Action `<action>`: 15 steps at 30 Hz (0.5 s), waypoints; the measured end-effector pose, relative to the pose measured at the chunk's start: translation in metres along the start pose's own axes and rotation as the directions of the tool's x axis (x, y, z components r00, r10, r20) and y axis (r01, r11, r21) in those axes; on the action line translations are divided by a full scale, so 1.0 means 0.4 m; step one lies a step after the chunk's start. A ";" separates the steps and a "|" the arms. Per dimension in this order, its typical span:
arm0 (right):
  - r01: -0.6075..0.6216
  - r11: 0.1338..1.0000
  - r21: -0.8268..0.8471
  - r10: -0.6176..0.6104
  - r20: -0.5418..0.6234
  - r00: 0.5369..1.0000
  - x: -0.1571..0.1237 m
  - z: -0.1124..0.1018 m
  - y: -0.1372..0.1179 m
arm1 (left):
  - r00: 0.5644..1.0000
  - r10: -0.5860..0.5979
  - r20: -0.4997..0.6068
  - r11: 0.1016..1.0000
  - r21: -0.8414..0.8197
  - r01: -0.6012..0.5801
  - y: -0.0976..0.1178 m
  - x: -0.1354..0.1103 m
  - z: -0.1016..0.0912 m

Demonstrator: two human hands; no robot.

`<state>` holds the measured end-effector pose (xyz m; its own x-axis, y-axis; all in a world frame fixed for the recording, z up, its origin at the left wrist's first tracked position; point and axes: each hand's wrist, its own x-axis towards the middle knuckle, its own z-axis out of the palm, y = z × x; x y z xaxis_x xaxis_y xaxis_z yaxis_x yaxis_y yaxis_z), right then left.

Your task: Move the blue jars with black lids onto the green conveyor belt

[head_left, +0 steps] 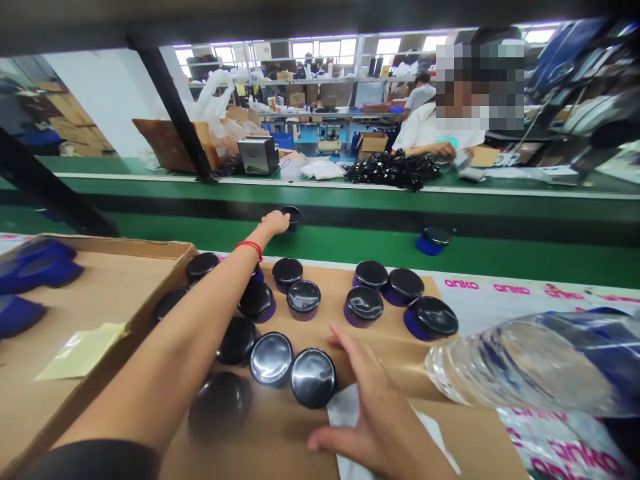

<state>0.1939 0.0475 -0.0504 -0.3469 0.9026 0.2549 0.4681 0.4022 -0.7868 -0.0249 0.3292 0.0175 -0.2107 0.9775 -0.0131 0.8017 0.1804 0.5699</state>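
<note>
My left hand [274, 222] reaches far forward over the green conveyor belt [350, 243] and grips a round black-lidded blue jar [291, 216] there. A red band circles that wrist. My right hand [373, 410] rests flat, fingers spread, on a white cloth [345, 410] lying on cardboard [320, 313]. Right beside its fingers stand several identical black-lidded jars [313, 377]. A second group of jars [400, 287] stands further right on the cardboard.
Another jar [433, 240] rides the belt to the right. An open cardboard box [100, 293] at my left holds blue parts [35, 263]. A clear plastic bottle [525, 363] lies at right. Across the belt a person [435, 127] works beside a pile of black parts [393, 170].
</note>
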 end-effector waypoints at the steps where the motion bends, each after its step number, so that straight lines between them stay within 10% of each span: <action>1: -0.017 1.000 -0.011 0.018 0.035 0.999 0.007 0.010 -0.002 | 1.000 0.000 0.005 0.999 0.039 0.000 0.005 -0.004 -0.020; 5: -0.066 0.997 0.030 0.063 0.080 0.995 0.009 0.036 -0.003 | 0.995 0.100 0.023 0.985 0.137 -0.102 0.056 -0.075 -0.153; 9: -0.132 0.966 0.222 0.127 0.039 0.991 -0.015 0.020 -0.002 | 0.947 0.320 0.017 0.936 0.148 -0.319 0.074 -0.311 -0.279; 12: -0.101 0.895 0.434 0.083 0.059 0.995 -0.029 -0.005 -0.025 | 0.800 0.601 0.001 0.798 -0.068 -0.599 0.016 -0.553 -0.274; 15: 0.002 0.854 0.520 0.009 -0.017 1.000 -0.029 -0.014 -0.067 | 0.788 0.612 0.069 0.773 -0.264 -0.577 -0.065 -0.723 -0.196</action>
<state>0.1899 0.0271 -0.0289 -0.3288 0.9085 0.2578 -0.0234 0.2650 -0.9640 -0.0287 0.0332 0.0709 0.3628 0.8884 0.2814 0.5935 -0.4531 0.6651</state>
